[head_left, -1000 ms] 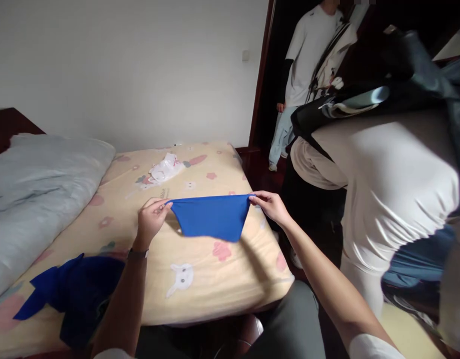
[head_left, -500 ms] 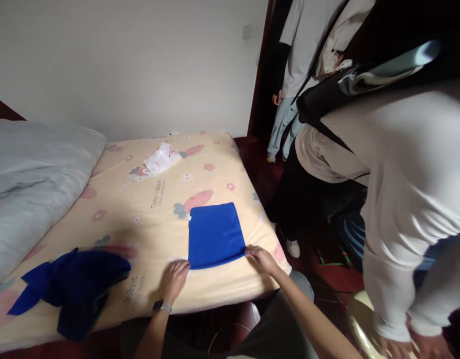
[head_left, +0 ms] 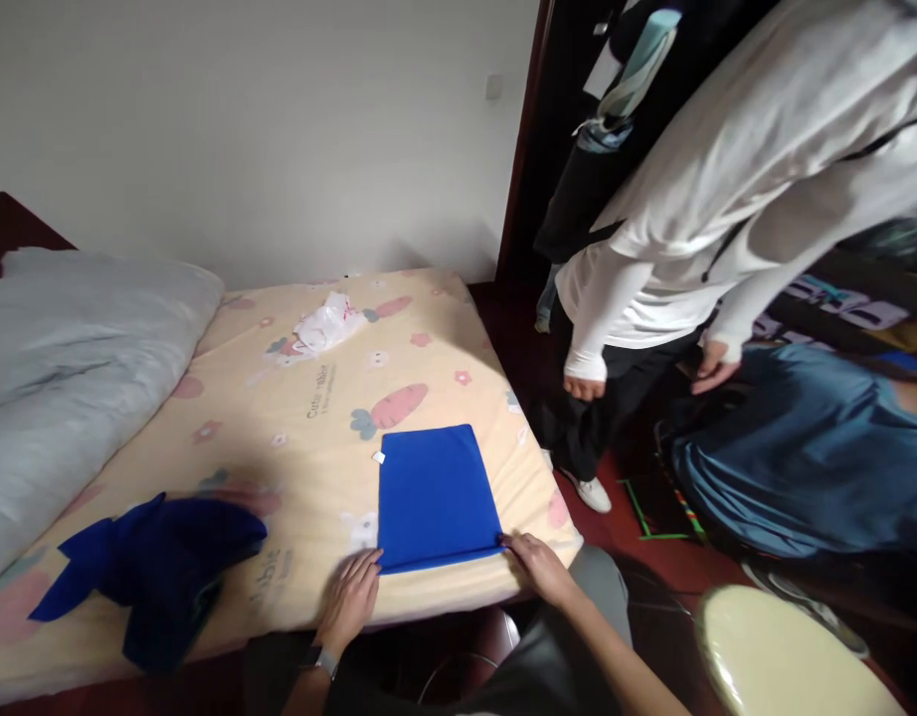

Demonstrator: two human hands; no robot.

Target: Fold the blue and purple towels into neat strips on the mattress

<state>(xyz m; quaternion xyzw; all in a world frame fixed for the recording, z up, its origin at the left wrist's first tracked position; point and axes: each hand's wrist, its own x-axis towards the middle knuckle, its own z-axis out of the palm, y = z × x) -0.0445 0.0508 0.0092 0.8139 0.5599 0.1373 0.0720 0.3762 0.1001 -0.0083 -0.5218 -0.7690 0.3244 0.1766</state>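
Head view | your left hand and right hand pinch the blue cloth, flat on the bed between them (tag beyond left) | seemingly straightening its edge | next likely calls for even tension

Flat blue cloth, roughly square

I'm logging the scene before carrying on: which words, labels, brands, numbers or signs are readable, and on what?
"Cute rabbit": bedsheet; smaller line beneath, too small.
"abbit": bedsheet's near edge; the rest blurred.
Unreadable: red print on plastic bag; white tag at blue cloth's left edge; pale markings at far right.
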